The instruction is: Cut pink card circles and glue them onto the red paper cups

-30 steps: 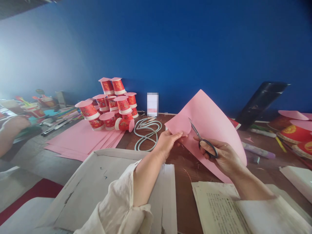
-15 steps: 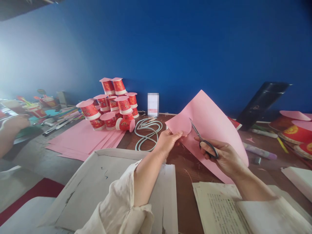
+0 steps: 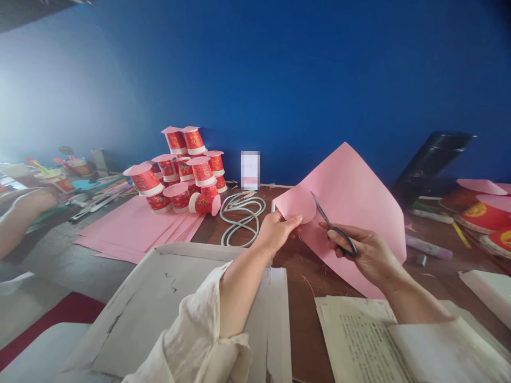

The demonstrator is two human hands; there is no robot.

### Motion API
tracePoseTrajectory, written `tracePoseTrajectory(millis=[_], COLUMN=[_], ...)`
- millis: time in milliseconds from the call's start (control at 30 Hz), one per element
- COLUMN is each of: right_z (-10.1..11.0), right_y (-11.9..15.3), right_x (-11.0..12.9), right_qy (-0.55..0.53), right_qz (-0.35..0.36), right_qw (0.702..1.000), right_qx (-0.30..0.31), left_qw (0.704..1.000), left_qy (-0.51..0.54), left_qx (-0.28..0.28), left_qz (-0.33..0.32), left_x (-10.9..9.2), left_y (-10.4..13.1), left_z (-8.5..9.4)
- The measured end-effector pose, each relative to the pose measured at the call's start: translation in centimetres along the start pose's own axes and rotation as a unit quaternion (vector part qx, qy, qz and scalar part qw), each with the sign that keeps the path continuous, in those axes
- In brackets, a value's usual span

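Note:
A large sheet of pink paper (image 3: 355,202) is held up over the brown table, with a curved cut running into it. My left hand (image 3: 279,230) pinches the sheet near its left corner, thumb on top beside the rounded edge. In my right hand (image 3: 361,252) is a pair of scissors (image 3: 339,238) with black handles, fingers wrapped through the loops. The blades point up and to the left, at the curved cut just right of my left thumb. Part of the sheet passes behind my right hand.
Red paper cups (image 3: 186,170) with pink discs stand stacked beside pink sheets (image 3: 115,226). A coiled cable (image 3: 241,218), a shallow white box (image 3: 139,298), printed pages (image 3: 359,330) and a dark bottle (image 3: 431,165) lie around. Another person's hand (image 3: 38,207) is at far left.
The pink sheet's raised corner has swung right and the sheet has flattened somewhat. Both my hands keep their holds nearly in place. The other person's hand has shifted slightly right.

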State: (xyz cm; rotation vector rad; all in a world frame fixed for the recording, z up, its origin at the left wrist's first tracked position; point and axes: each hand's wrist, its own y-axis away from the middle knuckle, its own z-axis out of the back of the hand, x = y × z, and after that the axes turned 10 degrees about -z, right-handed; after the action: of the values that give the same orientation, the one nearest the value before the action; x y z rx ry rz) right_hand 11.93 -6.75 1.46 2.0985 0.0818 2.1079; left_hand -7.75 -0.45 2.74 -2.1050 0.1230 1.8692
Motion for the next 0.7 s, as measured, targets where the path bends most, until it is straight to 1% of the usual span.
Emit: tracePoseTrajectory(millis=[133,333,500,700], right_z=[0.12,0.17,0.22,-0.02], right_y=[-0.1,-0.1,-0.02,0.06], right_x=[-0.14,-0.14,-0.05,0.02], right_qy=[0.008,0.017,0.027,0.037], right_qz=[0.002,0.001,0.005,0.012], right_qw=[1.0,1.0,0.999,0.999], right_qx=[-0.007,-0.015,-0.016,-0.015], left_qw=[1.0,1.0,1.0,0.996], left_qy=[0.0,-0.003,0.005,0.081], left_qx=[-0.003,-0.005,0.001,-0.023], left_qz=[-0.001,0.015,0.014,0.03], left_x=[-0.15,-0.79,-0.79,-0.32], left_y=[0.03,0.24,0.28,0.24], left_z=[0.01,0.0,0.07,-0.28])
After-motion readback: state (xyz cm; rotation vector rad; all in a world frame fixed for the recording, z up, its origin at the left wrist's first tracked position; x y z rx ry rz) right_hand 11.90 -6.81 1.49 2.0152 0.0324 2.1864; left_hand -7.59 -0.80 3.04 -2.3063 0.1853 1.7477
